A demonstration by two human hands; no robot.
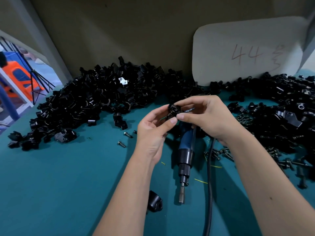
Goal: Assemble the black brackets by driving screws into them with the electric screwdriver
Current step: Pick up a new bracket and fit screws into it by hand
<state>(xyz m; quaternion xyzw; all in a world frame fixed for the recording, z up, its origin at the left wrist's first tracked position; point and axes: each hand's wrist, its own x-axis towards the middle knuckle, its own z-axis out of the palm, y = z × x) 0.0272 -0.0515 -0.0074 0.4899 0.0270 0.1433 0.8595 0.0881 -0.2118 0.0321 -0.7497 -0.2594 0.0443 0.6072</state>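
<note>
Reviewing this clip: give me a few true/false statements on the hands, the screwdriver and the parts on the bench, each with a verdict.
1. Both hands hold one black bracket between them. True: left hand and right hand pinch it.
2. The electric screwdriver is in the right hand. False: it lies on the green table, bit toward the camera.
3. Loose screws lie left of the screwdriver. True.
4. The white card reads 17. False: it shows 44.
5. A single bracket lies near the left forearm. True.
</note>
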